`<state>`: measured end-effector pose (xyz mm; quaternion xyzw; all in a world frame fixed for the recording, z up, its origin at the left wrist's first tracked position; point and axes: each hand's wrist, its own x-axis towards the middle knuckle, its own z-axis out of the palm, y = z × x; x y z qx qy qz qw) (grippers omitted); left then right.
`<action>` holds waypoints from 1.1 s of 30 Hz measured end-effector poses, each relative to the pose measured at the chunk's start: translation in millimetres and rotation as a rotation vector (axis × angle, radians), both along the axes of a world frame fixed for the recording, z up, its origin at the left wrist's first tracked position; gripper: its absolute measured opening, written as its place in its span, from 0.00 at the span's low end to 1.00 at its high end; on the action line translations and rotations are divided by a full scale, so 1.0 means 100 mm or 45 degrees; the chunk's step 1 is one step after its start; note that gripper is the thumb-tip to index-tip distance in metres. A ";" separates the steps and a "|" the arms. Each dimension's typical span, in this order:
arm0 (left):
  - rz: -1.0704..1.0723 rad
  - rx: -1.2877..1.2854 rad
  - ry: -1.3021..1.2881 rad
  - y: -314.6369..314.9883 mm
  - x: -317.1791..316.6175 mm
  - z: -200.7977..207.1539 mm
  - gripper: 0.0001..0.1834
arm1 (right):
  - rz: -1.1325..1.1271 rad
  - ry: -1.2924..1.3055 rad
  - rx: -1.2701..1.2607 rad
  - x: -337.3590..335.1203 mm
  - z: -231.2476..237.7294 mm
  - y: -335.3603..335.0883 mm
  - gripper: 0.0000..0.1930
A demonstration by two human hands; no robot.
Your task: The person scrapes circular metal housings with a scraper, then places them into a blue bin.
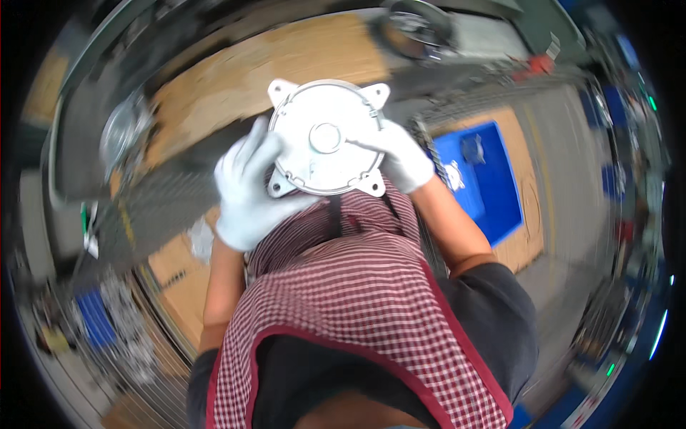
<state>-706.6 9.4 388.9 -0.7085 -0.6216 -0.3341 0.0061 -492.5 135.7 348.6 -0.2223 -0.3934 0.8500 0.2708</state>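
Just above the middle of the frame, a round pale metal housing (304,154) with four lugs is held face up. The gloved left hand (243,189) cradles its left rim in a curved grip; the gloved right hand's (409,161) grip pinches its right edge, one digit across the face. Right of centre sits a blue bin (509,196).
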 end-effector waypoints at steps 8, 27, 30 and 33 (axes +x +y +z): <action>0.014 -0.337 -0.205 -0.15 -0.02 -0.71 0.36 | -1.164 -0.391 -0.701 1.79 -1.77 0.20 0.17; 0.196 -0.454 -0.073 -0.27 -0.27 -0.64 0.16 | -1.812 -0.908 -0.211 1.91 -1.99 1.13 0.20; 0.387 -0.465 -0.277 -0.14 -0.48 -0.62 0.15 | -1.447 -1.569 1.137 1.42 -0.95 1.26 0.22; 0.611 -0.272 -0.358 0.06 -0.74 -0.60 0.17 | -1.272 -1.458 1.252 0.92 -0.08 1.34 0.32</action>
